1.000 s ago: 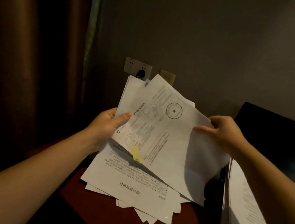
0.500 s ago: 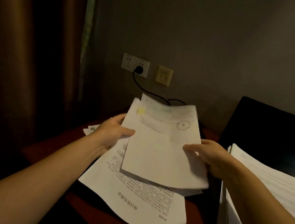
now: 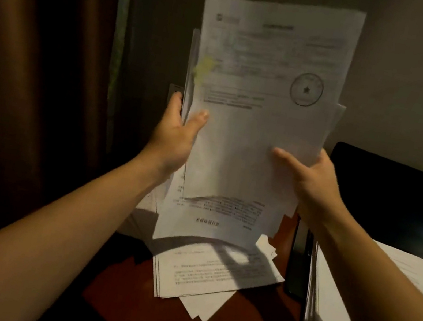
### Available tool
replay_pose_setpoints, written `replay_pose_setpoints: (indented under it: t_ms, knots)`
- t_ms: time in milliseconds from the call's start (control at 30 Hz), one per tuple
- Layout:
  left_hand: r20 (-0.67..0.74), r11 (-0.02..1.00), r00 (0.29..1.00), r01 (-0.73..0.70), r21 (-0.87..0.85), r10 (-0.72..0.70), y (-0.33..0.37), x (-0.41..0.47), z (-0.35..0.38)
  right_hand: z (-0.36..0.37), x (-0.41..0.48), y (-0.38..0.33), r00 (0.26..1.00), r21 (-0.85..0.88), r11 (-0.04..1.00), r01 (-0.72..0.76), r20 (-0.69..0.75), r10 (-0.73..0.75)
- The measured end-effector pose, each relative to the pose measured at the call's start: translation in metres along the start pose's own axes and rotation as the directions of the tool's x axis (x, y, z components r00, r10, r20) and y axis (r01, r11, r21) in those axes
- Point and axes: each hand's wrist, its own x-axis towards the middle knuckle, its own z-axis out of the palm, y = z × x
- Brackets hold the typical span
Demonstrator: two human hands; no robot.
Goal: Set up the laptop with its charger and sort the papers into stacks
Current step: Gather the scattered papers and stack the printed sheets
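Head view: left hand [image 3: 174, 138] and right hand [image 3: 312, 182] have raised papers [image 3: 263, 118] upright.

The held papers [image 3: 259, 140] are white with thin rows of black and grey print. The front page has a dark round stamp [image 3: 306, 89] with a star in the middle. The small tab [image 3: 203, 69] at its left edge is yellow. The loose papers [image 3: 212, 276] lying below are white with black lines of words too. The stack [image 3: 334, 309] on the right is white. The table [image 3: 149, 313] is red-brown. The laptop [image 3: 395, 198] is black with one bright white spot. The curtain [image 3: 36, 73] is brown. The wall [image 3: 416, 83] is grey.
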Motion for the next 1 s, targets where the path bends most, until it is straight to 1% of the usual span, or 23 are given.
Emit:
replay_pose_setpoints:
  t_ms: [67,133,233,333,433,500,567,667,800,867,933,1000]
  knots:
    - [-0.037,0.999,0.999,0.009,0.046,-0.007,-0.007,-0.005,0.004,0.001,-0.001,0.000,1.000,-0.020,1.000,0.023,0.020,-0.022]
    - [-0.061,0.998,0.997,0.040,0.052,-0.037,-0.025,-0.018,0.006,0.000,-0.005,0.009,1.000,-0.034,0.999,0.018,0.003,-0.018]
    - [-0.071,0.986,0.990,0.128,0.107,-0.121,-0.050,-0.041,0.004,-0.001,-0.014,0.026,1.000,-0.046,0.999,-0.007,0.012,0.008]
    - [-0.106,0.976,0.978,0.189,0.108,-0.178,-0.060,-0.043,-0.001,0.001,-0.017,0.032,0.999,-0.058,0.997,-0.042,0.031,0.044]
    - [-0.086,0.967,0.966,0.250,0.058,-0.244,-0.061,-0.038,-0.002,0.003,-0.014,0.034,0.998,-0.042,0.997,-0.062,0.020,0.062]
    - [-0.066,0.942,0.941,0.335,0.025,-0.333,-0.066,-0.041,-0.002,0.005,-0.017,0.043,0.996,-0.053,0.994,-0.094,0.009,0.094]
    - [-0.043,0.907,0.909,0.417,0.052,-0.415,-0.074,-0.047,-0.001,0.005,-0.025,0.055,0.989,-0.079,0.986,-0.144,0.014,0.146]
    - [-0.046,0.894,0.903,0.430,0.123,-0.428,-0.075,-0.052,0.000,-0.001,-0.035,0.056,0.985,-0.096,0.981,-0.171,0.015,0.173]
    - [0.050,0.924,0.930,0.355,0.142,-0.365,-0.060,-0.052,0.018,-0.032,-0.040,0.038,0.989,-0.144,0.979,-0.145,-0.022,0.143]
    - [0.106,0.928,0.925,0.352,0.118,-0.364,-0.051,-0.056,0.039,-0.056,-0.044,0.028,0.987,-0.143,0.977,-0.160,-0.044,0.155]
    - [0.183,0.914,0.896,0.403,0.049,-0.405,-0.048,-0.063,0.064,-0.084,-0.055,0.017,0.983,-0.151,0.973,-0.175,-0.085,0.164]
    - [0.277,0.886,0.851,0.464,0.002,-0.447,-0.048,-0.072,0.094,-0.112,-0.067,0.009,0.975,-0.159,0.970,-0.186,-0.150,0.163]
